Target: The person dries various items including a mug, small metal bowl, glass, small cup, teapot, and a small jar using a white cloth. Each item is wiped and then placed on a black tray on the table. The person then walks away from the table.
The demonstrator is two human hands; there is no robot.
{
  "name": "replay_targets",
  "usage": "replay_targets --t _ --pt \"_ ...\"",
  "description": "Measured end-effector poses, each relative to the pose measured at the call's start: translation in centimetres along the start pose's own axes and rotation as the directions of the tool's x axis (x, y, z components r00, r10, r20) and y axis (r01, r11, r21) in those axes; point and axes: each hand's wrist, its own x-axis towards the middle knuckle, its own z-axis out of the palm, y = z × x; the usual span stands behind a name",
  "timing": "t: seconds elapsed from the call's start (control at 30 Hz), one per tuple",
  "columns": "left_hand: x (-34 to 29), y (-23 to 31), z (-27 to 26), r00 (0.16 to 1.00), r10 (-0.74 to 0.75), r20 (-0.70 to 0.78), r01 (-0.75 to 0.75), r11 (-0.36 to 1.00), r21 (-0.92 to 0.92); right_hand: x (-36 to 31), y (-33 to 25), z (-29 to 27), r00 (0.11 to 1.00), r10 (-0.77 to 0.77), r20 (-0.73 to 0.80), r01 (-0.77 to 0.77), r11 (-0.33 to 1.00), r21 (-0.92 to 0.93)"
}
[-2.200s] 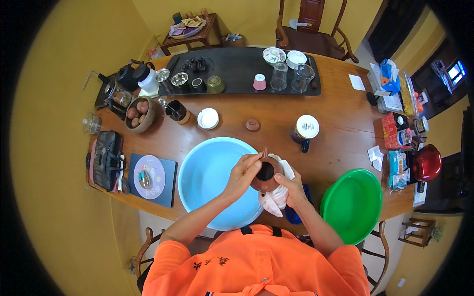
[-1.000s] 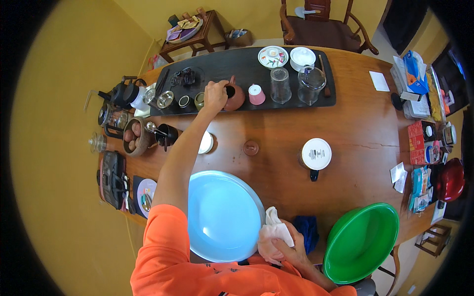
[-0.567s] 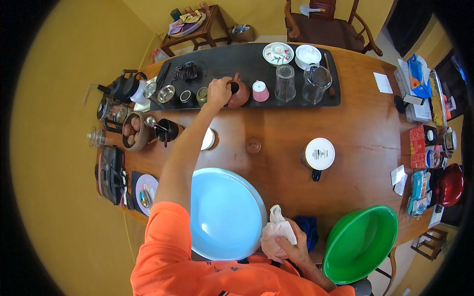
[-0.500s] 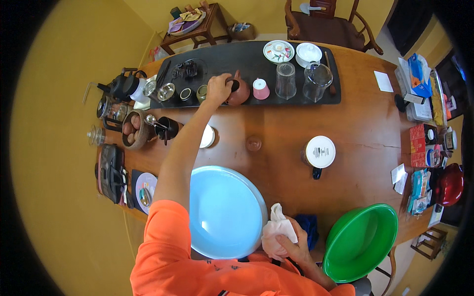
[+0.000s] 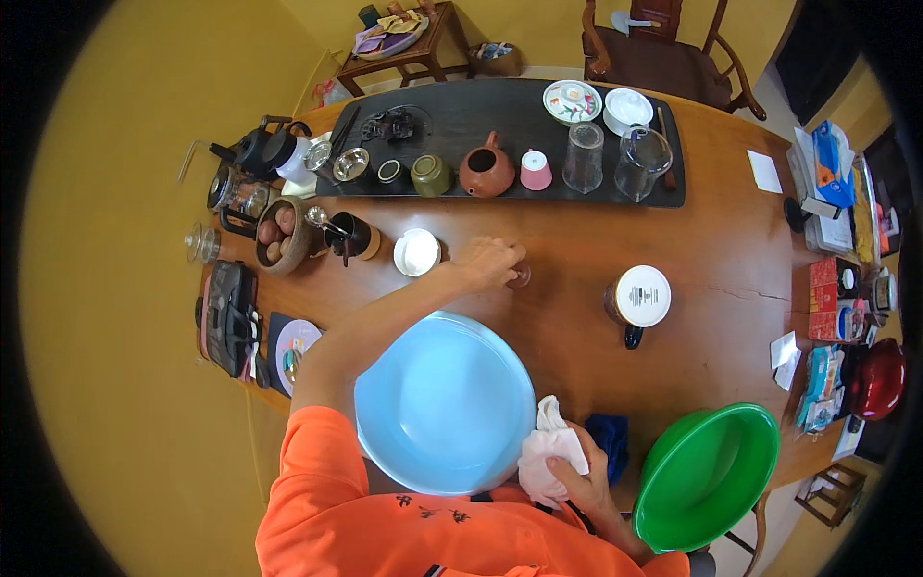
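My left hand (image 5: 492, 262) reaches across the table with its fingers closed at the edge of a small reddish-brown teapot lid (image 5: 521, 277). The fingertips partly cover that lid. A brown clay teapot (image 5: 486, 173) stands lidless on the black tea tray (image 5: 461, 104), its dark opening showing. Near my body, my right hand (image 5: 588, 479) grips a crumpled white cloth (image 5: 551, 462). Between my forearm and the cloth sits a light blue basin (image 5: 447, 404). A white-topped cup (image 5: 418, 252) stands left of my left hand, and an upturned mug (image 5: 642, 296) to its right.
The tray carries a pink cup (image 5: 536, 171), glass vessels (image 5: 583, 159), lidded bowls (image 5: 572, 100) and a green cup (image 5: 430, 175). A green basin (image 5: 707, 476) lies at the right front beside a dark blue cloth (image 5: 608, 447). A wooden bowl (image 5: 286, 236) stands left; boxes (image 5: 835, 298) line the right.
My left hand has left the teapot and come back toward me to the small lid on the table. My right hand still holds the white cloth. The view has shifted slightly.
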Motion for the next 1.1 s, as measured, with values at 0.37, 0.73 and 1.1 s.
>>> replay_targets --t 0.37,0.73,1.1 --pt "0.5 -0.2 3.5 0.994 0.096 0.057 -0.097 0.995 0.012 -0.2 0.4 -0.3 0.999 0.035 0.000 -0.035 0.999 0.013" --pt "3.0 -5.3 -13.3 0.747 -0.661 -0.063 0.409 0.534 -0.740 0.2 0.4 -0.3 1.000 0.003 0.024 -0.003 0.999 0.032" --pt "7.3 -8.9 -11.3 0.676 -0.737 -0.003 0.609 0.561 -0.561 -0.3 0.9 -1.4 0.999 0.022 -0.038 -0.019 0.998 0.064"
